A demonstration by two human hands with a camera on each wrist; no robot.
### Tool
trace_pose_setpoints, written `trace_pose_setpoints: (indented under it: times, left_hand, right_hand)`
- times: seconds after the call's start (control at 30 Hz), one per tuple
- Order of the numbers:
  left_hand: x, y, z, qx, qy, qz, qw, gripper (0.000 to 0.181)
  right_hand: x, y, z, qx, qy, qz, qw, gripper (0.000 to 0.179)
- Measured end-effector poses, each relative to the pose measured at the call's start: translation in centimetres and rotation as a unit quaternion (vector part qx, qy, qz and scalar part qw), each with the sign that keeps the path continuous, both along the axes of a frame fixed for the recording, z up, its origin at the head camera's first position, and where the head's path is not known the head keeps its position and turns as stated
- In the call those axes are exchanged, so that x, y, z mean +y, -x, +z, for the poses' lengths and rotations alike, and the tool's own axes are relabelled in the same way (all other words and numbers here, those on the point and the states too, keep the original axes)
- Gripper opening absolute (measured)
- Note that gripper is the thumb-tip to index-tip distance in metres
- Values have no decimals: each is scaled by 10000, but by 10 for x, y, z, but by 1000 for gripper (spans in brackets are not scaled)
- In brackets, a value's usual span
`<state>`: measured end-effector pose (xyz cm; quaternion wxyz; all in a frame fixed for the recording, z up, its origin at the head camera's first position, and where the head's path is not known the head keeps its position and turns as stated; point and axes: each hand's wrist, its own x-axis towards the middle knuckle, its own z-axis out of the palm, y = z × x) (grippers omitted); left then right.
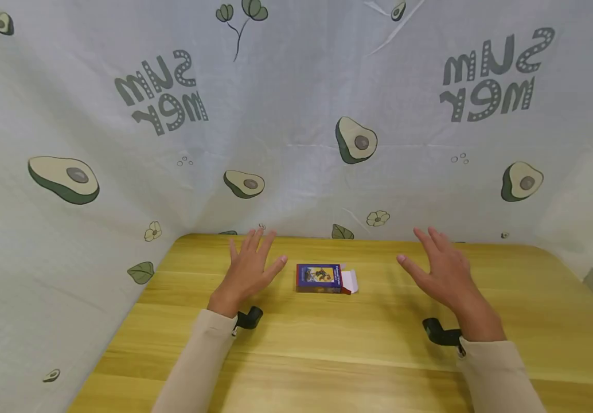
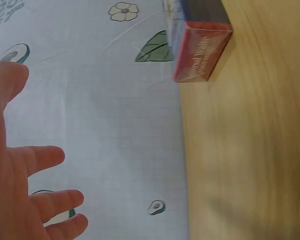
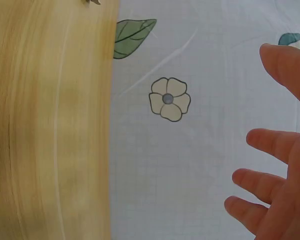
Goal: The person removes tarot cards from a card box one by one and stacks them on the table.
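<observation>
1. Head view: a small card box (image 1: 324,279) lies flat near the middle of a wooden table (image 1: 327,355), its end flap open toward the right. The left hand (image 1: 249,269) and right hand (image 1: 443,269) hover on either side of it, fingers straight and spread, touching nothing. An avocado-print cloth (image 1: 296,115) hangs behind the table.
2. Left wrist view: the left hand's fingers (image 2: 40,157) are apart and empty. The box's red end (image 2: 200,52) shows, its top cut off by the frame; its print is too blurred to read.
3. Right wrist view: the right hand's fingers (image 3: 270,145) are spread and hold nothing. The box is out of sight here.
</observation>
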<state>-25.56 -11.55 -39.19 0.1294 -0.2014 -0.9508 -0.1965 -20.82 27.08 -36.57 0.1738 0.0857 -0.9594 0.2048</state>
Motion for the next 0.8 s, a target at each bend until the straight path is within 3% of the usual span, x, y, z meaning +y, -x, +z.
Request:
trace_pose_setpoints:
  times: [0.47, 0.8]
  left_hand:
    - [27, 5, -32, -664, -161, -371, 9970, 71]
    - [47, 11, -41, -791, -160, -570, 9951, 69]
  right_hand:
    - [-2, 0, -11, -203, 16, 77, 9998, 76]
    - [-4, 0, -10, -280, 1, 111, 9995, 77]
